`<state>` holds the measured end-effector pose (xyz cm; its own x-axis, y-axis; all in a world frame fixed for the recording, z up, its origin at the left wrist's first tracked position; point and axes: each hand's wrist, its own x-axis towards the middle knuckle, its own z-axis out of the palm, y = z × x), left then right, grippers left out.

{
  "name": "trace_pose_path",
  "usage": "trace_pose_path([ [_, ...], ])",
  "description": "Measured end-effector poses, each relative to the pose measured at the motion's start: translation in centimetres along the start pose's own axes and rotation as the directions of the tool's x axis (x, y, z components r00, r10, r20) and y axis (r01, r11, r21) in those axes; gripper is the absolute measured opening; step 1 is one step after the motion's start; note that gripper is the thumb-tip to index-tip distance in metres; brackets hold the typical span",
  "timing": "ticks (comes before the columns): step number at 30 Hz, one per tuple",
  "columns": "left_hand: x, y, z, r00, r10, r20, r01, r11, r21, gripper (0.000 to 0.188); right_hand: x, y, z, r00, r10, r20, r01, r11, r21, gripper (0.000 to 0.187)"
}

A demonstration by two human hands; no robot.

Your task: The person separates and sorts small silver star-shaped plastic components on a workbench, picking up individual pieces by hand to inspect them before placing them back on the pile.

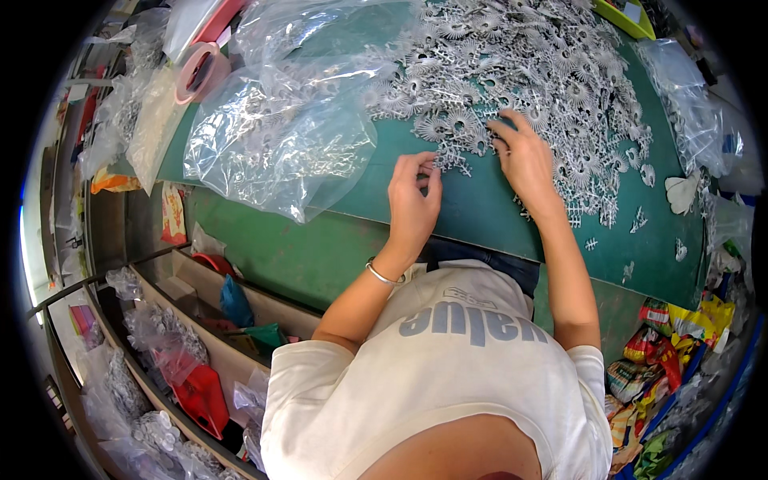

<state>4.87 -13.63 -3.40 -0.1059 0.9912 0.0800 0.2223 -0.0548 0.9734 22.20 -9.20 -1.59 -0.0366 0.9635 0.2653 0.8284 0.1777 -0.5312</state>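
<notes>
While both forearms rise from the lower edge toward the green table (496, 232), the left hand (414, 200) sits at about 6 o'clock from the heap's near fringe, fingers curled together with their tips pinching at what seems a small grey sprue piece (452, 164); whether it is truly clamped I cannot tell. That piece lies just toward 1 o'clock of the left fingertips, its long axis running roughly 10 to 4 o'clock. The right hand (524, 156) rests flat, fingers spread apart, on the heap of grey plastic fan-shaped parts (520, 64), which stretches away toward 12 o'clock. Between the 2 hands, the left is nearer the loose piece. A clear plastic bag (280, 136) lies at 9 o'clock, a tape roll (200, 70) beyond.
</notes>
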Motion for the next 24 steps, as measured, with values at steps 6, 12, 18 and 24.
trace_pose_path([
  [6, 0.4, 0.7, -0.3, 0.980, 0.199, 0.025, -0.195, 0.916, 0.351, 0.024, 0.1, 1.9, -1.3, 0.991, 0.134, 0.004, -0.131, 0.960, 0.247, 0.009],
  [12, 3.9, 0.9, 2.1, 0.896, 0.394, 0.205, -0.443, 0.763, 0.470, 0.028, -1.5, -0.4, -3.6, 0.782, 0.426, 0.454, -0.613, 0.400, 0.682, 0.015],
  [18, 5.1, 0.1, 2.6, 0.895, 0.377, 0.238, -0.446, 0.767, 0.461, 0.027, -2.7, 0.0, -3.6, 0.793, 0.375, 0.480, -0.604, 0.374, 0.704, 0.015],
  [24, 4.6, 0.2, 1.9, 0.957, 0.273, 0.094, -0.286, 0.943, 0.172, 0.024, -3.1, -0.6, -3.8, 0.809, 0.391, 0.439, -0.587, 0.504, 0.633, 0.016],
])
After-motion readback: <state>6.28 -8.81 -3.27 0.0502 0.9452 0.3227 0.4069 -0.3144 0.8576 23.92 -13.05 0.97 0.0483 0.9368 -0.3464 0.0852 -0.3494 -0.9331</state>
